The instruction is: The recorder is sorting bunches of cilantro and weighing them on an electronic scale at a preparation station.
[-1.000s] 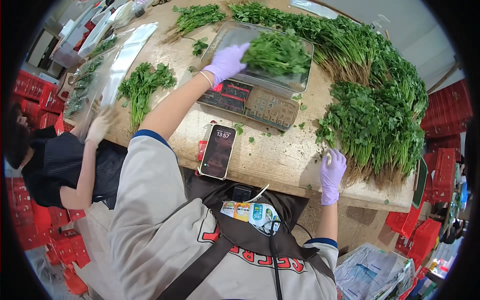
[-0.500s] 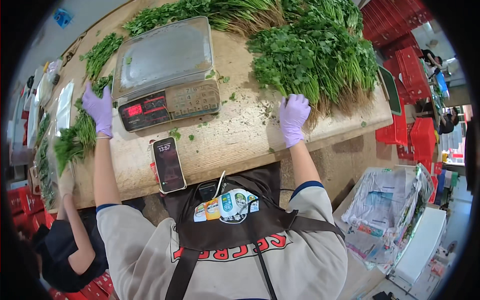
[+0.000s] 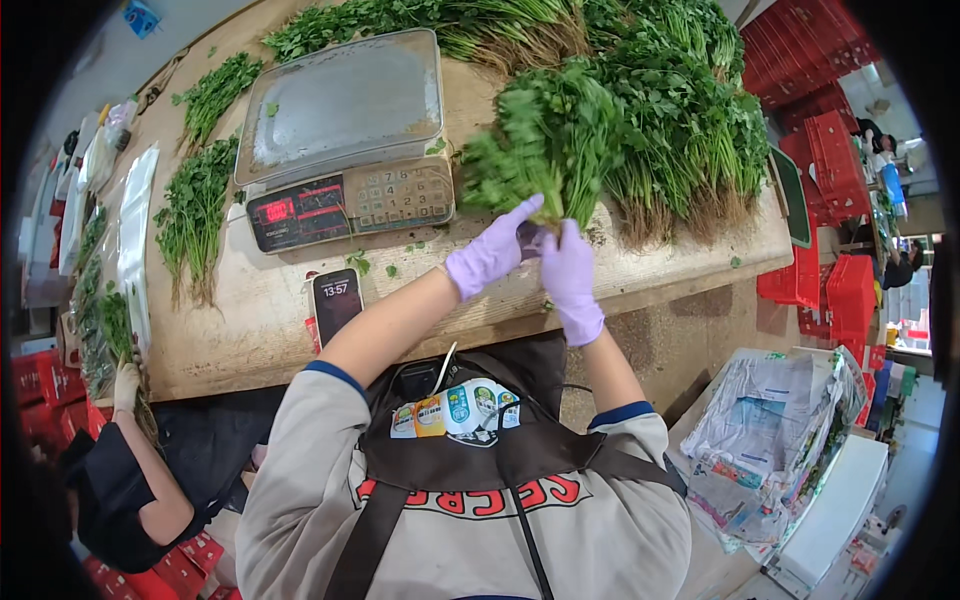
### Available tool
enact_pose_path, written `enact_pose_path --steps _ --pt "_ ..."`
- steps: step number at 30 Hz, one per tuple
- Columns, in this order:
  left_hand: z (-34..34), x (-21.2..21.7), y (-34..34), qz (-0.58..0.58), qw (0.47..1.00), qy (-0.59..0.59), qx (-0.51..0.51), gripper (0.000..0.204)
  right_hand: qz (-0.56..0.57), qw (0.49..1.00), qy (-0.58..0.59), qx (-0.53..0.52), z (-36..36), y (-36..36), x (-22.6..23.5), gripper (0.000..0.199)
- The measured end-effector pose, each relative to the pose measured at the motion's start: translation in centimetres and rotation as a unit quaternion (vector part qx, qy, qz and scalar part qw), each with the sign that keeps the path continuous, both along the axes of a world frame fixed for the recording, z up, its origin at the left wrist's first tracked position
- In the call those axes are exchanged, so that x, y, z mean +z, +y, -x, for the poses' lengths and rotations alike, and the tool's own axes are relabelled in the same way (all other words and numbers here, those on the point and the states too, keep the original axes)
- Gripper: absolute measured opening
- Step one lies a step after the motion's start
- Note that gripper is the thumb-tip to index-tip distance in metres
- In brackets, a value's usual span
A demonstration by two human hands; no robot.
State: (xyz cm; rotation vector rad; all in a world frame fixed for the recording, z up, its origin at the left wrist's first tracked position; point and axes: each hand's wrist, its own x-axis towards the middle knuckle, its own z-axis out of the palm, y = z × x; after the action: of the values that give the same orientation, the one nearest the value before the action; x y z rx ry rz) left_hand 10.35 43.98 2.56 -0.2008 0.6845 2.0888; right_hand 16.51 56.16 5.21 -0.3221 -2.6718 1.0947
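While forearms (image 3: 400, 322) angle inward, right hand (image 3: 568, 275) clasps herb bunch (image 3: 560, 135); left hand (image 3: 492, 255) touches it, grip unclear.

Leafy green bunch (image 3: 550, 135), one, blurred: stems (image 3: 552, 207) held in right grip (image 3: 570, 280), lilac-gloved; left grip (image 3: 487, 258), likewise gloved, beside them. Weighing scale (image 3: 350, 207), red display (image 3: 277, 210) lit, leaf scrap (image 3: 271, 109) on pan (image 3: 350, 110). Heap of rooted greens (image 3: 690, 130), right side of wooden surface (image 3: 255, 325). Two smaller bunches (image 3: 197, 200), left of scale. Phone (image 3: 336, 298), partly hidden by left forearm (image 3: 395, 325). Co-worker's gloved hand (image 3: 127, 386), far left.
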Motion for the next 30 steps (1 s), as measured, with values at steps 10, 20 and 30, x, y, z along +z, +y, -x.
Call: enact_pose_path --steps 10,20,30 --pt "1.4 0.7 -0.5 0.263 0.948 0.179 -0.003 0.029 -0.020 0.984 0.062 -0.165 0.1 2.7 -6.5 0.067" --pt "2.6 0.7 -0.8 0.263 0.936 0.231 0.032 0.032 -0.062 0.981 -0.170 -0.070 3.2 0.1 0.1 0.050" --pt "3.4 5.8 -0.7 0.296 0.950 0.093 0.021 0.031 0.555 0.795 -0.245 0.025 4.8 0.7 0.0 0.051"
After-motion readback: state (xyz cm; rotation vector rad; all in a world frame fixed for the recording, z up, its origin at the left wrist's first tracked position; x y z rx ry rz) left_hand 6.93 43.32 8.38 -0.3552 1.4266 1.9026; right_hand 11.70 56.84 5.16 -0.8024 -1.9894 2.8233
